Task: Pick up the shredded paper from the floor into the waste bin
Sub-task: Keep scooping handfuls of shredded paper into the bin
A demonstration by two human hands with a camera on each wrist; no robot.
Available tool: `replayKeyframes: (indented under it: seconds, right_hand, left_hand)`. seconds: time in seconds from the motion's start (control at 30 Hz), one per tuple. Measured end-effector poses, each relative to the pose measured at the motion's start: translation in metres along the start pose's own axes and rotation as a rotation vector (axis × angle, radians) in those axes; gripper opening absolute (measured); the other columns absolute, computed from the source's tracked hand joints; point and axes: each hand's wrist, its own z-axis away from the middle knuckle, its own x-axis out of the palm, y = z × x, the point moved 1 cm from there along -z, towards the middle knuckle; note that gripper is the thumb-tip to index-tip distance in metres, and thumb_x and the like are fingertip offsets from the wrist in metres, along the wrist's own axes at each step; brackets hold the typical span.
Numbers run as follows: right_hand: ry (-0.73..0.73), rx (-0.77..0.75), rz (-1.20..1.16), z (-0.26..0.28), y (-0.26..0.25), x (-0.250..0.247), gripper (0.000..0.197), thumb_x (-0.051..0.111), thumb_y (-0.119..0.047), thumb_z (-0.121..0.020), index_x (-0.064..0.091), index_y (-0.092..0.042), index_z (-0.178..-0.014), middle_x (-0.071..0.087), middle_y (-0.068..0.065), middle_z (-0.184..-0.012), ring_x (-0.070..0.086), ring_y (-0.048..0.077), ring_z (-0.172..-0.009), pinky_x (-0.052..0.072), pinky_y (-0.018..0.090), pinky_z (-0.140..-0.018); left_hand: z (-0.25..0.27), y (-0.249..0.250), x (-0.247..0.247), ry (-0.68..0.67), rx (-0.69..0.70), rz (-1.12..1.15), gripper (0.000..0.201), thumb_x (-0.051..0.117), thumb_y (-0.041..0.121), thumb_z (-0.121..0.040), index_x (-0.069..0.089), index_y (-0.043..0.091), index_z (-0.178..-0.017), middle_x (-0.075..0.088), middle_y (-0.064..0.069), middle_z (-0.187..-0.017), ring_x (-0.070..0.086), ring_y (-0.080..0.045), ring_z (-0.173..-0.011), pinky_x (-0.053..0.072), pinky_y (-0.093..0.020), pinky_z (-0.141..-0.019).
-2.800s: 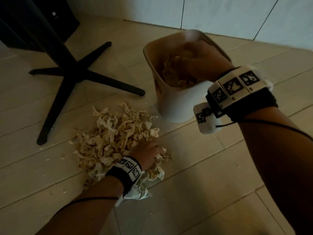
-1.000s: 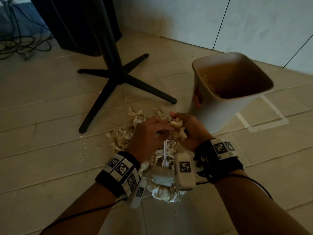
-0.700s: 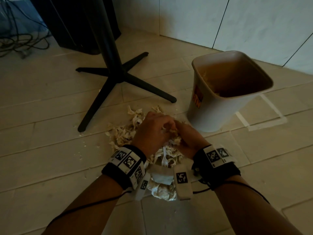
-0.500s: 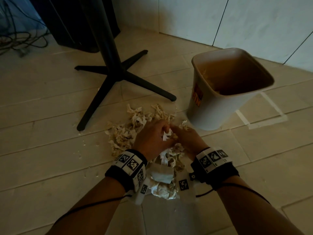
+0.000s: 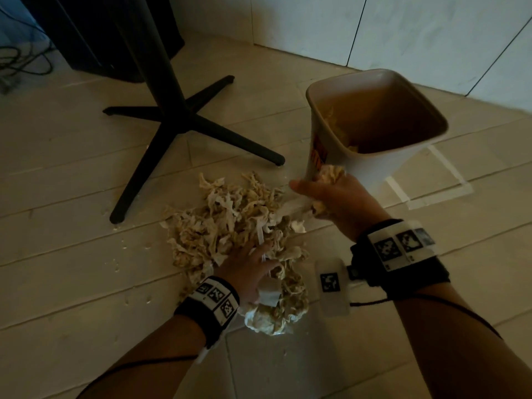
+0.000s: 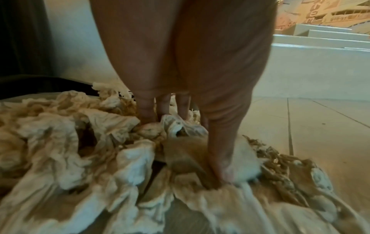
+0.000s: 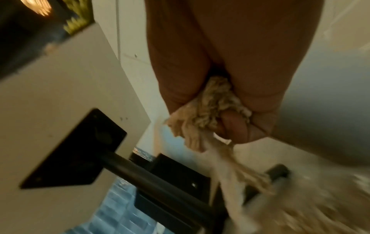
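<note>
Here, right hand (image 5: 331, 197) fingers clamped on a paper wad (image 5: 331, 174), left hand (image 5: 247, 269) fingers half-buried, spread in the shredded paper (image 5: 224, 220).

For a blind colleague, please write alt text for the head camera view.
A right hand lifts a fistful of beige shredded paper toward an open white plastic waste bin, while the left hand rests in the paper pile on the pale tiled floor.
</note>
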Motion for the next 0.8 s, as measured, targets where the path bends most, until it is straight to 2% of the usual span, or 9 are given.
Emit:
replayKeyframes:
  seconds: [0.1, 0.2, 0.27, 0.37, 0.47, 0.53, 0.6, 0.67, 0.8]
  right_hand:
    - [0.002, -0.123, -0.108, 0.001, -0.021, -0.012, 0.049, 0.067, 0.01, -0.074, 0.049, 0.018, -0.119, 0.058, 0.037, -0.118, 0.055, 0.058, -0.11, 0.048, 0.069, -0.091]
    - [0.017, -0.214, -0.106, 0.006, -0.045, -0.022, 0.021, 0.061, 0.008, -0.079, 0.064, 0.006, -0.1, 0.066, 0.02, -0.105, 0.065, 0.041, -0.102, 0.056, 0.047, -0.085]
    - [-0.036, -0.271, -0.099, 0.013, -0.062, -0.028, 0.024, 0.059, 0.006, -0.084, 0.063, 0.001, -0.106, 0.069, 0.015, -0.11, 0.068, 0.029, -0.101, 0.055, 0.036, -0.082]
    - [-0.072, -0.333, -0.125, 0.022, -0.085, -0.037, 0.033, 0.053, 0.009, -0.09, 0.054, 0.01, -0.123, 0.069, 0.018, -0.108, 0.071, 0.031, -0.098, 0.059, 0.037, -0.077]
    - [-0.032, -0.381, -0.098, 0.021, -0.105, -0.047, 0.008, 0.056, 0.006, -0.089, 0.061, 0.002, -0.086, 0.07, 0.015, -0.089, 0.074, 0.026, -0.08, 0.058, 0.033, -0.061]
    - [0.04, -0.397, -0.093, 0.015, -0.115, -0.057, 0.024, 0.059, 0.003, -0.087, 0.055, -0.014, -0.071, 0.068, 0.011, -0.083, 0.071, 0.023, -0.075, 0.057, 0.034, -0.059]
    - [0.1, -0.408, -0.107, 0.005, -0.122, -0.066, 0.023, 0.063, -0.001, -0.086, 0.054, -0.017, -0.072, 0.063, 0.012, -0.082, 0.067, 0.026, -0.077, 0.061, 0.042, -0.068]
    - [0.153, -0.426, -0.073, -0.007, -0.127, -0.074, 0.017, 0.065, -0.009, -0.089, 0.057, -0.017, -0.077, 0.062, 0.007, -0.079, 0.066, 0.022, -0.075, 0.06, 0.037, -0.073]
    - [0.255, -0.433, 0.029, -0.028, -0.129, -0.092, 0.028, 0.073, -0.037, -0.085, 0.06, -0.015, -0.097, 0.064, -0.001, -0.077, 0.066, 0.012, -0.067, 0.055, 0.03, -0.065]
  left_hand:
    - [-0.006, 0.0, 0.0, 0.091, 0.001, 0.04, 0.075, 0.071, 0.012, -0.083, 0.034, 0.027, -0.146, 0.015, -0.001, -0.158, 0.015, -0.026, -0.145, 0.032, -0.04, -0.114]
    - [-0.011, -0.001, -0.001, 0.144, 0.005, 0.068, 0.064, 0.064, 0.006, -0.084, 0.042, 0.023, -0.141, 0.036, -0.002, -0.141, 0.036, -0.025, -0.132, 0.043, -0.038, -0.101]
    - [-0.013, -0.003, -0.005, 0.145, -0.02, 0.098, 0.06, 0.062, 0.005, -0.084, 0.043, 0.023, -0.138, 0.042, -0.001, -0.135, 0.042, -0.025, -0.125, 0.044, -0.038, -0.097]
    - [-0.013, -0.004, -0.012, 0.146, -0.038, 0.09, 0.051, 0.063, 0.009, -0.084, 0.048, 0.022, -0.131, 0.047, 0.0, -0.13, 0.049, -0.024, -0.118, 0.045, -0.036, -0.093]
    - [-0.012, -0.004, -0.021, 0.161, -0.075, 0.074, 0.039, 0.062, 0.015, -0.084, 0.053, 0.021, -0.121, 0.05, 0.0, -0.124, 0.056, -0.026, -0.112, 0.049, -0.037, -0.087]
    - [-0.01, -0.004, -0.027, 0.189, -0.092, 0.117, 0.038, 0.063, 0.018, -0.084, 0.056, 0.021, -0.121, 0.054, 0.0, -0.124, 0.058, -0.025, -0.111, 0.05, -0.037, -0.087]
    - [-0.006, -0.003, -0.039, 0.244, -0.097, 0.186, 0.041, 0.066, 0.022, -0.084, 0.058, 0.02, -0.124, 0.058, -0.002, -0.123, 0.059, -0.024, -0.11, 0.049, -0.034, -0.088]
    - [0.001, 0.001, -0.057, 0.312, -0.087, 0.254, 0.039, 0.071, 0.027, -0.082, 0.061, 0.016, -0.119, 0.062, -0.004, -0.116, 0.059, -0.024, -0.105, 0.045, -0.029, -0.081]
    - [0.019, 0.008, -0.108, 0.418, -0.061, 0.356, 0.033, 0.08, 0.03, -0.075, 0.062, 0.013, -0.097, 0.058, 0.002, -0.092, 0.058, -0.018, -0.088, 0.044, -0.028, -0.071]
